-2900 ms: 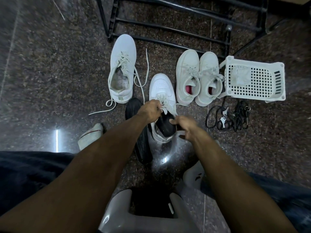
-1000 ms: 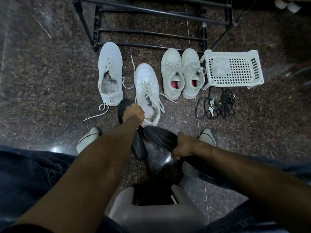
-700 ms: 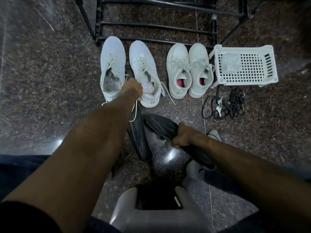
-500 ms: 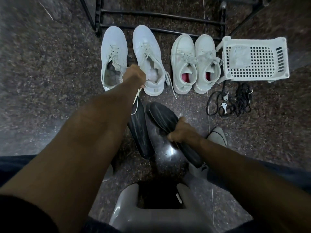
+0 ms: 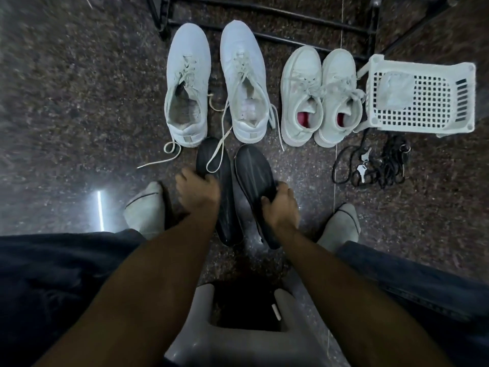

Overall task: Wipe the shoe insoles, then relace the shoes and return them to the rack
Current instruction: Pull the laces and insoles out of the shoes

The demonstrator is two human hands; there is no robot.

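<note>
Insoles [image 5: 252,172]: flat, dark, matte, elongated ovals

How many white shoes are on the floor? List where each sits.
4. A larger pair, shoe beside shoe, left; a smaller pair, and, beside the basket.

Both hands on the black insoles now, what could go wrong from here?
1. A loose lace from the second white shoe lies across the left insole under the left hand; lifting may drag the shoe.
2. The right hand grips the right insole only at its edge; it may slip.
</note>
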